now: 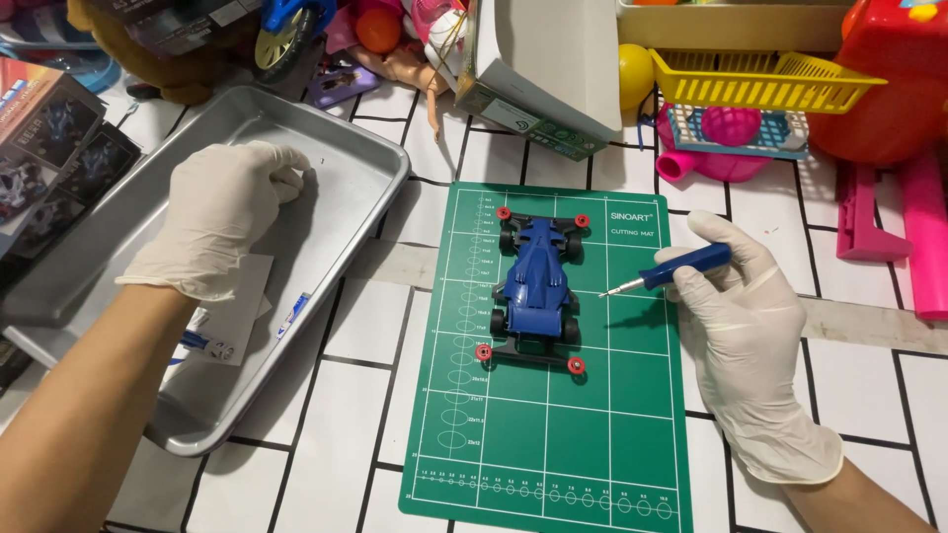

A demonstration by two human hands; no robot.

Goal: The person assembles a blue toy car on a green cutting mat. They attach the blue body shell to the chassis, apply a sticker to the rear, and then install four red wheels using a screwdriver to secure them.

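Note:
A blue toy race car [536, 281] with black wheels and red rollers lies on a green cutting mat [553, 434]. My right hand [746, 336], in a white glove, holds a small blue-handled screwdriver [671, 273] whose tip points left toward the car's side without touching it. My left hand [222, 217], also gloved, reaches into a metal tray [355, 188] at the left, fingers curled near the tray's floor. Whether it pinches anything small there is too tiny to tell.
Paper sheets [242, 316] lie in the tray. Toys crowd the back: a yellow basket [760, 81], pink parts [899, 227], an open cardboard box [533, 69], a yellow ball [634, 74]. Printed boxes [49, 148] sit far left. White tiled tabletop surrounds the mat.

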